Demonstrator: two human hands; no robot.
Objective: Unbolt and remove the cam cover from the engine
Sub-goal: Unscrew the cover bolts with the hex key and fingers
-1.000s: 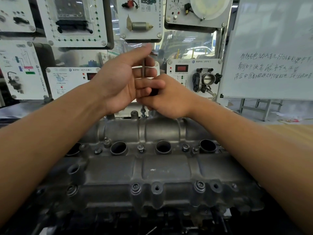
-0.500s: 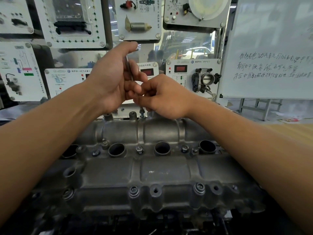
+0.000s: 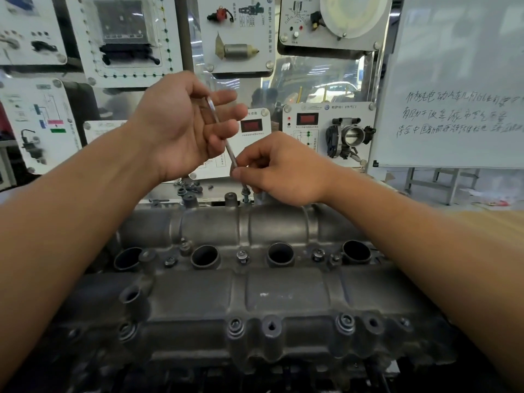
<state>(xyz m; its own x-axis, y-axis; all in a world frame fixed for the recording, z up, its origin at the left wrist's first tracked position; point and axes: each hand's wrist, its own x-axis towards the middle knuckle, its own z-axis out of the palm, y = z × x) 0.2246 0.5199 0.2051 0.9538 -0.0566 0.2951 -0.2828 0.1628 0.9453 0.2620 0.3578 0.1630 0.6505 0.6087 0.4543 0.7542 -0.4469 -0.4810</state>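
Cam cover (image 3: 255, 302): grey cast metal, lying flat across the lower half of the view on the engine, with four round wells in a row along its middle.
Tool (image 3: 228, 147): thin metal shaft, tilted with its top leaning left. Its lower tip meets a bolt (image 3: 245, 194) that stands raised at the cover's far edge.
Right grip (image 3: 283, 171): thumb and fingertips pinch the lower part of the shaft, just above the raised bolt.
Left grip (image 3: 181, 126): palm faces the camera and the fingers are loosely spread and nearly straight. The upper end of the shaft lies across them, and none is curled round it.
Cover against the grips: both are above the cover's far edge. Neither touches the cover, and only the tool reaches down to the bolt.
Seated bolts: one in the middle row (image 3: 243, 255) and two along the near edge (image 3: 236, 324) (image 3: 344, 320).
Loose bolts (image 3: 190, 187): a small cluster on the worktop (image 3: 164, 194) just behind the cover.
Backdrop: training panels, one carrying a throttle body (image 3: 350, 134), and a whiteboard (image 3: 453, 66) with handwriting at right.
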